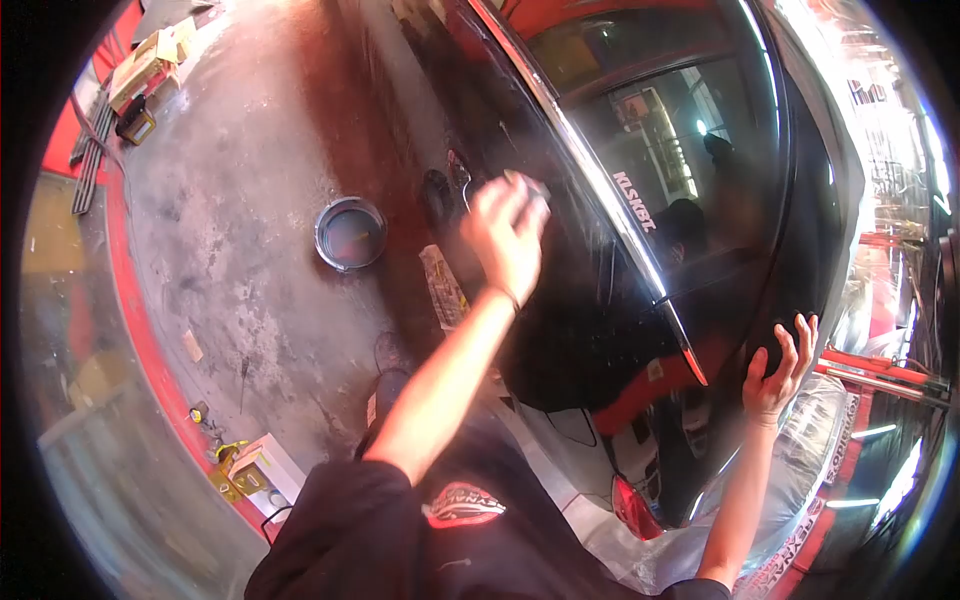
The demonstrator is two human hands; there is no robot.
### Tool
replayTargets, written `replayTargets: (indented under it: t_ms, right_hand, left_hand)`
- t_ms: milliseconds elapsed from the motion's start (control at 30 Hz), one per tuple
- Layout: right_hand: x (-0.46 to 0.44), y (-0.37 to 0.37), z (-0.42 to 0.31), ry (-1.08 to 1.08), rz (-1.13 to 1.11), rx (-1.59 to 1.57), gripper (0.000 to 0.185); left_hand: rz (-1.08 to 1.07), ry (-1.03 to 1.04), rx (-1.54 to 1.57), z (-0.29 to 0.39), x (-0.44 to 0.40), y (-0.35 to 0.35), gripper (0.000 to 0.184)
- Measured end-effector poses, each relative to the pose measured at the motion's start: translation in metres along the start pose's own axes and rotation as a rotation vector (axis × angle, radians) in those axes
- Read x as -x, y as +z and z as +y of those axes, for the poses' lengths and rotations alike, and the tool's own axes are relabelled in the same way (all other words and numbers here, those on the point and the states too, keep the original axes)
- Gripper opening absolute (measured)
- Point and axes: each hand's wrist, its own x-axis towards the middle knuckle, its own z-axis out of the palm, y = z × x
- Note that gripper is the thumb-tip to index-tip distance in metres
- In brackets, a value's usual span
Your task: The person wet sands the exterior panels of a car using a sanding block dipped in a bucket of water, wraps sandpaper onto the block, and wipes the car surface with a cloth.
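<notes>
A glossy black car fills the middle and right of the view. My left hand is on or just over its side panel, below the chrome trim strip. Blurred fingers there are closed round a small greyish piece, whose kind I cannot make out. Farther right, my right hand rests with fingers spread on the dark upper bodywork by the plastic covering. Between the hands lies the side window, with white lettering at its lower edge. A red tail light shows near my body.
A round bucket of greyish liquid stands on the stained concrete floor, left of the car. A printed strip lies close to the car. Boxes and a white box sit along the left side. Clear plastic sheeting covers part of the right.
</notes>
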Motion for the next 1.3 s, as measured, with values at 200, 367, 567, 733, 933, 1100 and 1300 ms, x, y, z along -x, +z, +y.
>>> replayTargets:
  t_ms: [200, 367, 567, 733, 933, 1100, 1300]
  right_hand:
    - [-0.001, -0.002, -0.003, 0.005, -0.016, 0.003, 0.038]
    - [0.001, 0.000, -0.001, -0.008, -0.003, 0.003, 0.038]
    - [-0.001, 0.001, -0.001, -0.036, -0.010, 0.016, 0.038]
    - [0.002, 0.000, -0.004, -0.038, -0.021, 0.003, 0.040]
    - [0.000, -0.002, -0.004, -0.059, 0.004, -0.007, 0.040]
    - [0.001, -0.003, -0.007, -0.062, 0.012, -0.014, 0.040]
    - [0.006, 0.001, -0.002, -0.072, 0.019, -0.006, 0.042]
  left_hand:
    - [-0.008, 0.050, -0.303, -0.007, -0.042, 0.007, 0.045]
    - [0.053, -0.035, -0.133, 0.001, -0.039, 0.010, 0.042]
    - [-0.072, 0.110, -0.183, 0.024, 0.038, -0.013, 0.043]
    - [0.009, -0.004, -0.251, 0.013, -0.009, 0.003, 0.044]
    - [-0.002, 0.065, -0.296, 0.035, 0.093, -0.017, 0.042]
    - [0.069, -0.132, -0.353, 0.002, -0.035, 0.018, 0.044]
    - [0.001, -0.087, -0.222, 0.044, 0.155, -0.012, 0.053]
